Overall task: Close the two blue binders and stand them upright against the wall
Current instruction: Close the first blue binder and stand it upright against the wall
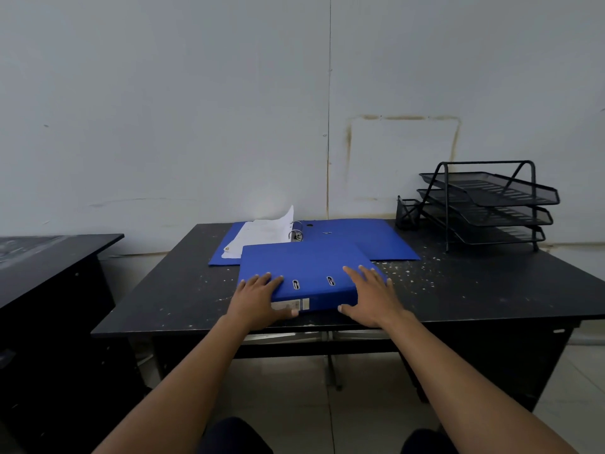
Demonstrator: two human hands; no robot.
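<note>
1. The left hand (pixel 260 294) grips the near left corner of a closed blue binder (pixel 304 273), fingers spread on its cover, thumb on the spine; the right hand (pixel 370 296) clasps the near right corner the same way.
2. The closed binder lies flat near the front edge of a black desk (pixel 491 290); it overlaps a second binder (pixel 360 237), lying open behind it with white pages (pixel 262 234) showing, close to the wall (pixel 196 126).
3. A black wire tray rack (pixel 491 204) stands at the desk's far right.

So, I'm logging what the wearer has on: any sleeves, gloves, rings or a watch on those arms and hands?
None visible. The left hand and right hand are bare, with no gloves, and both forearms are uncovered with no sleeves, watch or bracelet in view. No rings show on the fingers.
</note>
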